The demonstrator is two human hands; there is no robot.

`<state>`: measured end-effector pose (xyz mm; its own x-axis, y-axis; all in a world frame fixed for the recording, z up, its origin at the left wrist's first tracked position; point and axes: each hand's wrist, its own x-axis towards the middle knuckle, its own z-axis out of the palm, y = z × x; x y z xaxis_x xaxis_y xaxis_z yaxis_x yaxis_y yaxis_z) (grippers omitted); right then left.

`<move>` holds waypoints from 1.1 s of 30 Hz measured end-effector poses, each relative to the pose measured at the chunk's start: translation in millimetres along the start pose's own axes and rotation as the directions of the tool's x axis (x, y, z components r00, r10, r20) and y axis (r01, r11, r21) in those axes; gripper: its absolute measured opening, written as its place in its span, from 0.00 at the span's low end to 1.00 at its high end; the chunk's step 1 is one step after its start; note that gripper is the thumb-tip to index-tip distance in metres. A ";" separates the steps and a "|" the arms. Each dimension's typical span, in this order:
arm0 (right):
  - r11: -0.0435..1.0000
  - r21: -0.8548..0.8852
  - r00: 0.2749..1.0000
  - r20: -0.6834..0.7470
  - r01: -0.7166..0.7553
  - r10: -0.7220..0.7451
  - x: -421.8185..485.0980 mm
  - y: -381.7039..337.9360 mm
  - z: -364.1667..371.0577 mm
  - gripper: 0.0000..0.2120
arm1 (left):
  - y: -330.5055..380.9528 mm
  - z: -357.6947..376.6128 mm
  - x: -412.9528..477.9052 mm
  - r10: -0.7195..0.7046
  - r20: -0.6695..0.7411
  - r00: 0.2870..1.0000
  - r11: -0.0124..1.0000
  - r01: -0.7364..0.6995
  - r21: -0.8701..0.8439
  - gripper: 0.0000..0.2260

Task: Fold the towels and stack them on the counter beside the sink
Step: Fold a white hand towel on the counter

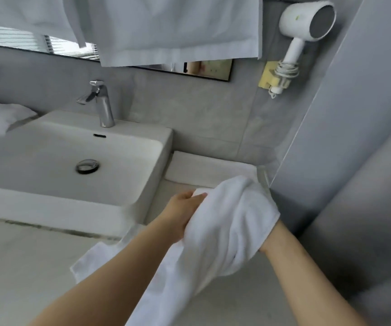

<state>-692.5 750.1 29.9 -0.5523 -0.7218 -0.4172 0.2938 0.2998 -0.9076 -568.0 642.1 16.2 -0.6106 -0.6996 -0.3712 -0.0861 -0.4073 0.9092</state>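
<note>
The left hand [185, 215] grips the towel [225, 231]; the right hand, hidden under it, perhaps grips too. The folded towel [204, 169] lies just beyond.

Grey wall [201, 109] ran straight ahead of me, big matte tiles in soft, even light. Above it hung the mirror [213, 69], dark-framed, and in its left part bright slatted blinds [8, 36] showed up as a reflection. Below sat the white rectangular sink [142, 129], chrome faucet [101, 104] upright at its back edge, round metal drain [87, 166] in the basin. Up on my right, a white hair dryer [307, 22] hung in a yellow holder [266, 77], its cord [286, 70] coiled round the handle. A glass panel edge [291, 137] cut down beside it. The pale surface [13, 267] looked marbled, with a dark grime line [60, 230] along the sink's front.
</note>
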 end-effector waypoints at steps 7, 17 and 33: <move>0.918 0.306 0.962 -0.026 -0.250 0.270 33.1 55.2 -29.1 0.17 | -53.8 3.0 18.3 -0.054 -0.137 0.989 0.984 0.076 0.159 0.05; 0.983 0.075 0.970 -0.160 -0.170 0.180 31.6 85.2 -47.3 0.11 | -86.6 0.4 28.4 -0.170 0.024 0.985 0.839 0.132 0.529 0.20; 0.965 -0.045 0.935 -0.262 -0.259 0.239 57.6 129.0 -47.6 0.07 | -101.3 0.7 59.2 -0.397 -0.287 0.872 0.909 0.416 0.007 0.11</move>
<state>-723.5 776.9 -113.4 -0.6510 -0.4395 -0.6189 0.3916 0.5039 -0.7699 -596.0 642.4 -97.8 -0.2720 -0.6170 -0.7385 -0.3381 -0.6573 0.6736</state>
